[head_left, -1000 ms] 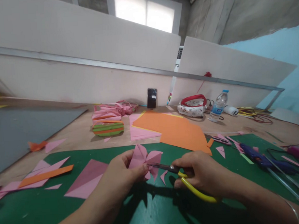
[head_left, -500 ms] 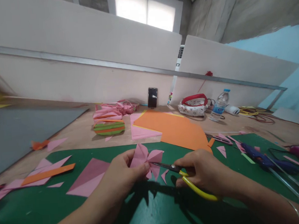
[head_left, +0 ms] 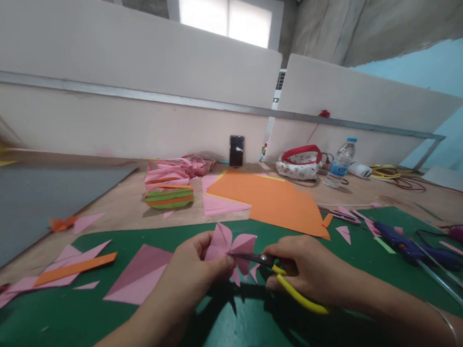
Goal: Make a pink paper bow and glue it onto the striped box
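Observation:
My left hand point(head_left: 201, 273) pinches a pink paper flower point(head_left: 242, 245) between thumb and fingers, above the green cutting mat point(head_left: 235, 334). In my right hand point(head_left: 305, 269) is a pair of needle-nose pliers point(head_left: 299, 294) with yellow handles. Their slim dark tips reach to the middle of the flower, close to my left thumb. Whether the tips grip the paper there, I cannot tell. Just below the flower's right side a small pink scrap point(head_left: 255, 273) is seen. A folded pink paper square point(head_left: 139, 277) lies on the mat, partly behind my left forearm.
Orange sheets point(head_left: 273, 197) and pink sheets lie beyond the mat. A blue glue gun point(head_left: 406, 243), clear sticks and scissors point(head_left: 341, 217) are at right. Behind stand a phone point(head_left: 237, 151), a green-orange pouch point(head_left: 170, 197), a white-red pouch point(head_left: 298, 168) and a water bottle point(head_left: 341, 163).
My right hand and the pliers have shifted slightly left and down, with the tips further into the flower's centre. The flower has moved slightly right in my left hand.

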The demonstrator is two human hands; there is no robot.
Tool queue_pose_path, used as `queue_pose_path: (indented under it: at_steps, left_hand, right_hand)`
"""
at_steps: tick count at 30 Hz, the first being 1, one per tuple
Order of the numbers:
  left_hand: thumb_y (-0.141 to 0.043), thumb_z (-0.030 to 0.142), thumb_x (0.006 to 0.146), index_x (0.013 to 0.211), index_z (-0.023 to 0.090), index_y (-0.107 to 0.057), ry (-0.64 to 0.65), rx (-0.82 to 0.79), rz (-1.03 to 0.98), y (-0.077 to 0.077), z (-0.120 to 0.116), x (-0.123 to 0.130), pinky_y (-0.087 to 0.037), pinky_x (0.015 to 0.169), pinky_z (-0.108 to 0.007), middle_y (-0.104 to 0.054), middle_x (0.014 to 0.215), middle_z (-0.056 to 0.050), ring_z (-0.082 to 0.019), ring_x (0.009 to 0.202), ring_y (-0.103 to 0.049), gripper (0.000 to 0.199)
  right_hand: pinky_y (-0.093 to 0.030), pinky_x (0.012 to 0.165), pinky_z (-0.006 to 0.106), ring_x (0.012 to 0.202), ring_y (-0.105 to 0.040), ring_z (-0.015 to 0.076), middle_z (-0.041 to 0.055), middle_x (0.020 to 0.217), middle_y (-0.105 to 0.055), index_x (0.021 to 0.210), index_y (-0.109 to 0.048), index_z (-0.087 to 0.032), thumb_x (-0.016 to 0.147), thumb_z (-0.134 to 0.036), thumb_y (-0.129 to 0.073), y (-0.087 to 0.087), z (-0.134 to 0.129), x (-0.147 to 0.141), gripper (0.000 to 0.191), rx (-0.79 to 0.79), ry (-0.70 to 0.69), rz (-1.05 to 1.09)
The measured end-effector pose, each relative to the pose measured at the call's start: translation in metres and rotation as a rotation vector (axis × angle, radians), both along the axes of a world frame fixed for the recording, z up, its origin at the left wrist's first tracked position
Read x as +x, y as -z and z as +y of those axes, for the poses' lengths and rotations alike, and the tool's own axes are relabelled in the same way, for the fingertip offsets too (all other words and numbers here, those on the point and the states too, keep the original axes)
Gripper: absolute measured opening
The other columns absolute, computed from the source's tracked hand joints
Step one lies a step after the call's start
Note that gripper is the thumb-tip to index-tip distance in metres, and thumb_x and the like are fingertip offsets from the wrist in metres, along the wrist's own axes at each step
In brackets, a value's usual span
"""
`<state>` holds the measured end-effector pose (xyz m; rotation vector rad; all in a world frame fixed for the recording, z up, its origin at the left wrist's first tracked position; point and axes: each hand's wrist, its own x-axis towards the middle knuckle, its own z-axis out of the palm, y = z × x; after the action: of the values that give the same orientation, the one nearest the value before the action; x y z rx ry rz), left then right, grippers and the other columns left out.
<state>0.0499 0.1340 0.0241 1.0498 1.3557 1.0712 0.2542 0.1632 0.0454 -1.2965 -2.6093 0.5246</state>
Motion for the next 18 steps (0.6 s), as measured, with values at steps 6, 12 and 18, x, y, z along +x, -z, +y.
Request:
queue_pose_path:
  at_steps: [6, 12, 18]
  left_hand:
    - [-0.063, 0.020, 0.060, 0.087, 0.015, -0.066, 0.012, 0.009, 0.023, 0.0005, -0.0020, 0.0014, -0.038, 0.054, -0.023, -0.069, 0.073, -0.005, -0.014, 0.059, -0.056, 0.027]
    - [-0.059, 0.018, 0.059, 0.083, 0.014, -0.066, 0.028, 0.004, 0.055, -0.0017, -0.0023, 0.0019, -0.033, 0.051, -0.023, -0.062, 0.062, 0.000, -0.011, 0.053, -0.050, 0.025]
    - [-0.058, 0.018, 0.057, 0.081, 0.015, -0.066, 0.027, 0.000, 0.065, -0.0026, -0.0015, 0.0023, -0.033, 0.052, -0.024, -0.062, 0.063, -0.001, -0.012, 0.055, -0.050, 0.026]
  right_hand:
    - [-0.027, 0.054, 0.021, 0.059, -0.042, 0.0097, -0.0040, 0.067, -0.053, 0.088, -0.067, -0.020, 0.072, -0.033, -0.070, 0.0027, -0.0010, -0.0013, 0.021, -0.008, -0.016, 0.021]
    - [-0.026, 0.054, 0.021, 0.059, -0.041, 0.0095, -0.0040, 0.067, -0.052, 0.089, -0.067, -0.019, 0.072, -0.030, -0.070, 0.0059, -0.0003, -0.0041, 0.020, 0.002, -0.028, 0.033]
    - [-0.025, 0.054, 0.021, 0.058, -0.037, 0.0090, -0.0048, 0.064, -0.048, 0.084, -0.066, -0.018, 0.074, -0.032, -0.068, 0.0084, -0.0010, -0.0040, 0.018, 0.012, -0.042, 0.044]
